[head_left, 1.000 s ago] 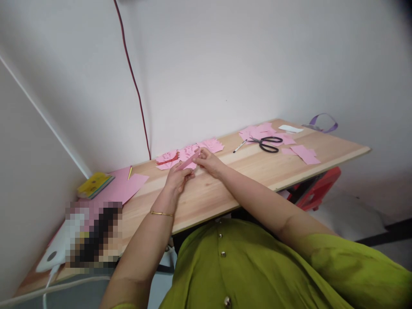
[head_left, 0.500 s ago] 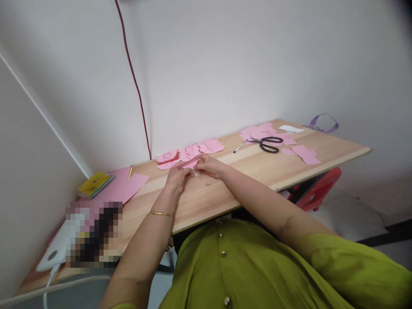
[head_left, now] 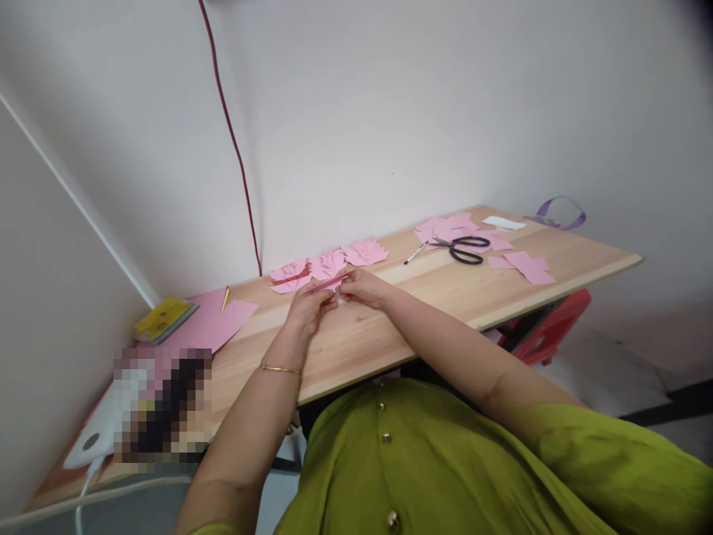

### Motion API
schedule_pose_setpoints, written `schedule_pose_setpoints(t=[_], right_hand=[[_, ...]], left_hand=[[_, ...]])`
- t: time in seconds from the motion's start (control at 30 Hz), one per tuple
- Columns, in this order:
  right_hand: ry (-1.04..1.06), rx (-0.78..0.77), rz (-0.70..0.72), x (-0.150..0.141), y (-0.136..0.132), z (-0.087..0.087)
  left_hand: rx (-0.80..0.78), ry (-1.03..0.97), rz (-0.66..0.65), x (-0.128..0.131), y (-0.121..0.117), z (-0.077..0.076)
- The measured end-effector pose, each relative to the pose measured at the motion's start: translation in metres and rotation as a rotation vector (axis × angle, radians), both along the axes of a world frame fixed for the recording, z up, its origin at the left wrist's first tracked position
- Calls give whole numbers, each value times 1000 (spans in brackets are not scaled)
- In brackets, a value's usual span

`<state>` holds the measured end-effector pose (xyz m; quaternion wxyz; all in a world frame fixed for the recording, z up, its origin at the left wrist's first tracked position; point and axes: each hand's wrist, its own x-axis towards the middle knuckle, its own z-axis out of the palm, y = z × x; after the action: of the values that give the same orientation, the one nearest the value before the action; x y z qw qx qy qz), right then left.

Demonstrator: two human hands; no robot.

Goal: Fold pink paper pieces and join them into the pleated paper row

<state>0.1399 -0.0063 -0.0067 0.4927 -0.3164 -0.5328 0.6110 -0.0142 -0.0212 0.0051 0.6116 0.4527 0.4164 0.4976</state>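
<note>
A small piece of pink paper (head_left: 330, 284) is pinched between my two hands, just above the wooden tabletop. My left hand (head_left: 310, 306) is closed on its left side, thumb on the near face. Closed on its right end is my right hand (head_left: 361, 287), its fingertips close to the left thumb. The paper looks bent or folded; my fingers cover much of it. Right behind the hands lie three pink paper pieces with jagged edges (head_left: 365, 252), in a row by the wall. The leftmost one carries a dark red strip (head_left: 292, 276).
Black-handled scissors (head_left: 465, 250) rest on pink scraps (head_left: 440, 226) at the right, beside a pen (head_left: 415, 253). More pink pieces (head_left: 532, 267) lie nearer the right edge. At left are pink sheets (head_left: 231, 321), a yellow pencil (head_left: 225, 299), a yellow packet (head_left: 161, 318) and a white device (head_left: 92, 438).
My right hand has come down a little and turned inward towards the left thumb. The pink paper has tilted from standing at a slant to lying flatter between the fingers.
</note>
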Motion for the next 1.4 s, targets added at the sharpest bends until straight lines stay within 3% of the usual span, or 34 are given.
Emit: schedule_pose_setpoints(t=[0.73,1.4], right_hand=[[23,-44,44,3,5,-2],[-53,65,-44,1,6,-5]], left_hand=[[133,18,-44,1,3,-5],[-12,-10,-51,0,1,0]])
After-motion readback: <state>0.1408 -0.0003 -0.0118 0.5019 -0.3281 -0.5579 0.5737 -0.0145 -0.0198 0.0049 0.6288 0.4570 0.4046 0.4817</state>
